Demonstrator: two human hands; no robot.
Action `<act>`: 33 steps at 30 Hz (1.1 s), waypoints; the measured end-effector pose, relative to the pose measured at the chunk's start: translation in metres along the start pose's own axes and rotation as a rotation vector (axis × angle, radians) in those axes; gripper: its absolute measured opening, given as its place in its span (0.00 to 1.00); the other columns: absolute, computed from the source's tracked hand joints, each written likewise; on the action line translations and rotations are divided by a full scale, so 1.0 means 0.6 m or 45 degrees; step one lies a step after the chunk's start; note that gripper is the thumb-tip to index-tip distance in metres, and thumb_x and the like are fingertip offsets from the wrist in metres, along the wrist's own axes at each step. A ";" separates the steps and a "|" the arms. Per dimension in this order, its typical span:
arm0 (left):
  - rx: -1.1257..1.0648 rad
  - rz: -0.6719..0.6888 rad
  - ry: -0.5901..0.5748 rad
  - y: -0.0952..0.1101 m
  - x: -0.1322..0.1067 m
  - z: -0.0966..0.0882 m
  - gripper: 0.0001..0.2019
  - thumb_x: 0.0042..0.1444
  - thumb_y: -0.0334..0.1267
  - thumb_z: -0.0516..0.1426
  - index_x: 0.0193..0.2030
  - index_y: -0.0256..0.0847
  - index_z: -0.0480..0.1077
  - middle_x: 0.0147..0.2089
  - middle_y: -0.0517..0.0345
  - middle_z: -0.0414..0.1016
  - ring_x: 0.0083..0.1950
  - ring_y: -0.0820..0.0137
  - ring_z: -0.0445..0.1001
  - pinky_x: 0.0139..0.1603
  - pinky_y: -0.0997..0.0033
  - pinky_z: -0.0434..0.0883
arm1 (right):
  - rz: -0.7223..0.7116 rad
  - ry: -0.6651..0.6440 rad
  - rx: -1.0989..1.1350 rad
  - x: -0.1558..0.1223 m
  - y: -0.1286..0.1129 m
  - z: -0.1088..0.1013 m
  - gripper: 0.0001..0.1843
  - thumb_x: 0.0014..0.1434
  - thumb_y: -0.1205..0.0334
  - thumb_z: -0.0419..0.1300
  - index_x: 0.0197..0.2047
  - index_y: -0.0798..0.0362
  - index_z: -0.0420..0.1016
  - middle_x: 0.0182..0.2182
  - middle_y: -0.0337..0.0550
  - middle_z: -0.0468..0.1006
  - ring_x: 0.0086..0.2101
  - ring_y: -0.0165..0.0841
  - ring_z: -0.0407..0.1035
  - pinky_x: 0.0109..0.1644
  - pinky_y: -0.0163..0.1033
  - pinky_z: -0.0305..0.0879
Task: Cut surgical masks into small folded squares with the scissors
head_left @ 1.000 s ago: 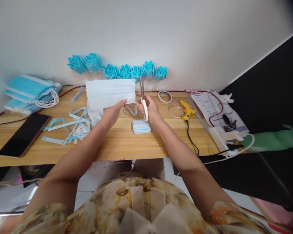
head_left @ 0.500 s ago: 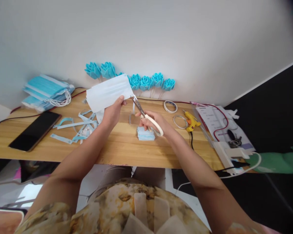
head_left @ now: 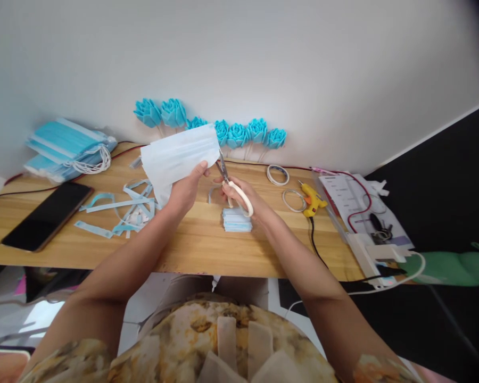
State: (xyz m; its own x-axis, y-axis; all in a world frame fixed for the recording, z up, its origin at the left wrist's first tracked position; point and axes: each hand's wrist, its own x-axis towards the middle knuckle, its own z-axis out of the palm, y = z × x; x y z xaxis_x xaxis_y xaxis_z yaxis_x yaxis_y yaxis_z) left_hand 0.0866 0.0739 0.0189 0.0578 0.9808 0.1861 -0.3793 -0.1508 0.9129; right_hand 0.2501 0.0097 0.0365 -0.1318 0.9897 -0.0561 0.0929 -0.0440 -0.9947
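My left hand (head_left: 186, 187) is closed on the lower right edge of a white face mask (head_left: 178, 156), held up flat above the wooden table (head_left: 199, 242). My right hand (head_left: 239, 196) grips cream-handled scissors (head_left: 232, 182), whose blades point up and touch the mask's right edge. A small stack of cut pale blue pieces (head_left: 237, 219) lies on the table just below my right hand.
Cut blue strips (head_left: 120, 211) lie left of my hands, a black phone (head_left: 46, 215) further left, a pile of blue masks (head_left: 66, 149) at the back left. Blue mask roses (head_left: 231, 130) lean on the wall. Tape rolls (head_left: 277, 174), a yellow glue gun (head_left: 312, 197) and cables sit right.
The scissors swung from upright to slanted and came in against the mask's right edge. The mask tilted slightly, and my view shifted a little to the right.
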 end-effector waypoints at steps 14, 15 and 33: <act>0.343 -0.011 0.102 -0.004 -0.005 -0.015 0.21 0.52 0.58 0.68 0.23 0.44 0.71 0.35 0.56 0.78 0.50 0.57 0.75 0.71 0.56 0.63 | 0.033 -0.036 -0.036 -0.016 0.013 -0.013 0.35 0.52 0.33 0.68 0.52 0.52 0.76 0.31 0.38 0.74 0.28 0.28 0.65 0.31 0.36 0.59; 0.360 -0.022 0.090 -0.005 -0.008 -0.015 0.21 0.52 0.58 0.68 0.23 0.44 0.72 0.36 0.56 0.78 0.51 0.56 0.75 0.72 0.55 0.62 | 0.029 -0.022 -0.029 -0.016 0.013 -0.011 0.36 0.52 0.33 0.68 0.52 0.53 0.77 0.31 0.38 0.74 0.28 0.28 0.65 0.31 0.36 0.59; 0.698 -0.068 0.075 0.008 -0.039 0.009 0.16 0.56 0.57 0.65 0.37 0.47 0.79 0.55 0.54 0.81 0.70 0.54 0.68 0.81 0.51 0.49 | -0.075 0.092 0.060 -0.014 0.017 -0.002 0.37 0.51 0.31 0.68 0.51 0.52 0.77 0.33 0.38 0.75 0.32 0.29 0.68 0.38 0.37 0.64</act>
State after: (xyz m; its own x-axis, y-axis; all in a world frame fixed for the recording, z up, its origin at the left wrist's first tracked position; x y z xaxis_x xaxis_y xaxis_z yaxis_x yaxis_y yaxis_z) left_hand 0.0884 0.0493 0.0211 0.0062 0.9918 0.1279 0.1596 -0.1273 0.9789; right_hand 0.2533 0.0009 0.0268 -0.0638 0.9979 0.0071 0.0403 0.0097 -0.9991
